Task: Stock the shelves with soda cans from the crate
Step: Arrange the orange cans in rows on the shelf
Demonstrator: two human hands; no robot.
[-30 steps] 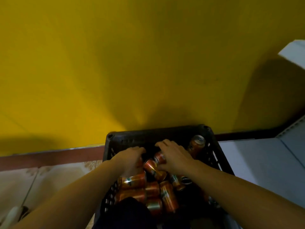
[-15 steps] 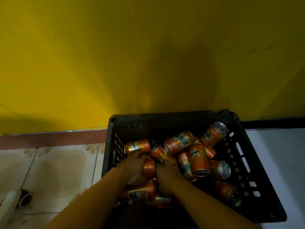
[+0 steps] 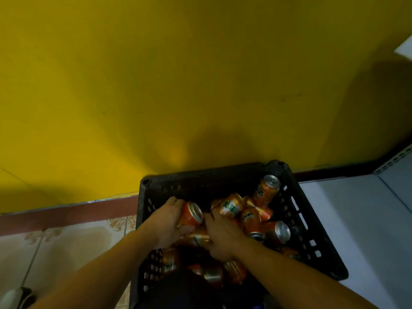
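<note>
Grips deep among the soda cans point(image 3: 251, 219)
left grip point(image 3: 168, 221) clasps one orange can point(image 3: 191, 216); right grip point(image 3: 223, 238) lies knuckles-up on the pile, its hold impossible to tell; black crate point(image 3: 312, 228) holding them stands against the yellow wall point(image 3: 156, 85).

"Where is there room around the crate point(image 3: 200, 181)?"

"It is open from above. Inside, a dark gap runs along the far wall, and another along the right wall past the heaped cans point(image 3: 252, 219)."

"What stands in the way?"

"The yellow wall point(image 3: 200, 85) rises just behind. The left hand point(image 3: 167, 221), gripping an orange can point(image 3: 191, 216), and the right hand point(image 3: 223, 237) crowd the middle. A leaning can point(image 3: 267, 190) fills the far right corner."
</note>
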